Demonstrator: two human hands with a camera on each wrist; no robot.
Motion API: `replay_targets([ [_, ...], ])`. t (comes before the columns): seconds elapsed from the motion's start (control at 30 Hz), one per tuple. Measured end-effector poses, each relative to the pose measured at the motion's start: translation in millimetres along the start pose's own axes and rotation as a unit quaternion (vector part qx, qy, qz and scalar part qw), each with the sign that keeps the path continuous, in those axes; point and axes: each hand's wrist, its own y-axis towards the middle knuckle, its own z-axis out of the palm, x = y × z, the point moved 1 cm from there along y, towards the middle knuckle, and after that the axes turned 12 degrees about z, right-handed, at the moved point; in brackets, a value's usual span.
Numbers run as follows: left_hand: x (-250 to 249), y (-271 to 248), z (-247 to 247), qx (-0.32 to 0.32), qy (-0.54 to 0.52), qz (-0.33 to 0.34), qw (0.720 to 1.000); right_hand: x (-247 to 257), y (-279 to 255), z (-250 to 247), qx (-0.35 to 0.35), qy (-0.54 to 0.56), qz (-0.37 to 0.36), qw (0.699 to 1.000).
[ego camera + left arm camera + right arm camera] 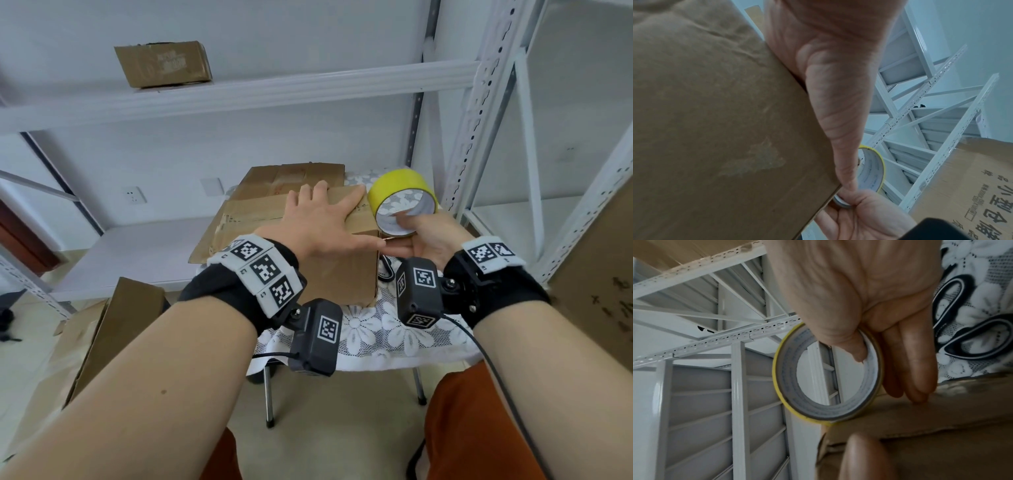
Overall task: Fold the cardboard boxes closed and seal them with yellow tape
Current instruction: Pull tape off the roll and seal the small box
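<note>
A brown cardboard box (342,274) stands on a small table with a lace flower cloth (394,329). Its top flaps are folded down. My left hand (320,216) lies flat on the flaps with fingers spread, and its thumb (838,129) reaches along the box's right edge. At that edge my right hand (424,236) grips the yellow tape roll (400,192), thumb inside the core and fingers under it. In the right wrist view the tape roll (789,402) touches the box (941,434) near the left thumb tip. No tape strip is visible on the box.
Black-handled scissors (962,331) lie on the cloth right of the box. White metal shelving (239,92) rises behind, with another cardboard box (162,63) on it. A large printed carton (596,274) stands at the right. Flattened cardboard (113,325) leans at the lower left.
</note>
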Motion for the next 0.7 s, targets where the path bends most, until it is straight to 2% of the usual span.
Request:
replay_targets([
  [0.3, -4, 0, -2, 0.009, 0.001, -0.008, 1.000, -11, 7, 3, 0.013, 0.041, 0.057, 0.997],
  [0.57, -11, 4, -9, 0.028, -0.094, -0.068, 0.993, -27, 14, -3, 0.013, 0.072, 0.084, 0.994],
  [0.7, -14, 14, -8, 0.002, -0.073, -0.102, 0.992, -26, 17, -2, 0.017, 0.075, 0.077, 0.994],
])
